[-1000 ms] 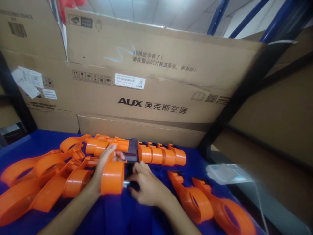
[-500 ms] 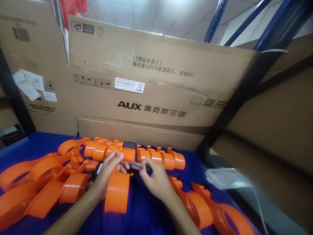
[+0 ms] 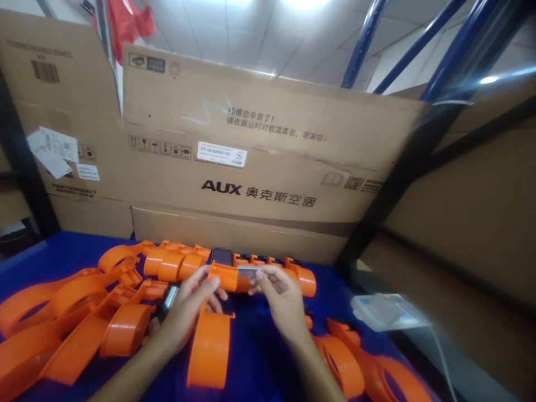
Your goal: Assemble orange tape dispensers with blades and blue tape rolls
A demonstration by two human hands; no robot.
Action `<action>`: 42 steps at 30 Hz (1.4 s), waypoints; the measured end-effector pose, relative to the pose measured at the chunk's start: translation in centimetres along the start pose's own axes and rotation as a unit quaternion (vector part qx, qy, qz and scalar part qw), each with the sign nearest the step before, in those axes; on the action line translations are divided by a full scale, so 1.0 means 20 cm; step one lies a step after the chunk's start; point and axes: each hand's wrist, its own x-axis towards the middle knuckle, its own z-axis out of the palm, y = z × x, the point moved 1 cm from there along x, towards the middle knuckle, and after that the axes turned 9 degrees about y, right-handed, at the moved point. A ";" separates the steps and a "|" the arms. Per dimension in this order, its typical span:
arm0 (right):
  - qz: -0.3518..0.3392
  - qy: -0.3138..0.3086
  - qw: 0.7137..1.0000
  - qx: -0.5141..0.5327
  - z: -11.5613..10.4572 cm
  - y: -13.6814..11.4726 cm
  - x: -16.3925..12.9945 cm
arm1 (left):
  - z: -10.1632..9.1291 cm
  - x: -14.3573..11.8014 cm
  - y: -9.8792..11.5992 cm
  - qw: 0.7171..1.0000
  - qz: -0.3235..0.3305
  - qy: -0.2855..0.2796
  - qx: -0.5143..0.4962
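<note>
My left hand (image 3: 188, 310) grips an orange plastic housing (image 3: 211, 340) by its narrow upper end, its wide round end pointing toward me. My right hand (image 3: 282, 301) pinches a small grey metal piece (image 3: 248, 271) at that same end of the housing. Both hands are raised a little above the blue table (image 3: 251, 363). A dark phone-like device (image 3: 221, 256) lies just behind them, among the orange parts.
A row of orange cylindrical parts (image 3: 276, 271) lies behind the hands. More orange housings (image 3: 62, 312) are piled at the left and others (image 3: 360, 363) lie at the right. A clear plastic bag (image 3: 385, 310) sits at the table's right edge. Large cardboard boxes (image 3: 259, 167) stand behind.
Both hands have lifted the orange housing up and away from me. My right hand rose from the table beside the housing to its top end and now pinches the grey piece there.
</note>
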 end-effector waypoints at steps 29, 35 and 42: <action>-0.020 0.006 1.000 -0.022 -0.03 0.01 0.01 | 0.02 -0.03 0.00 1.000 -0.014 0.012 0.015; -0.024 0.004 0.999 -0.030 -0.02 -0.01 0.00 | 0.02 -0.04 -0.02 0.999 0.002 0.026 0.033; -0.026 0.017 0.999 -0.032 -0.02 0.00 0.00 | 0.02 -0.04 -0.02 0.999 0.008 0.008 0.039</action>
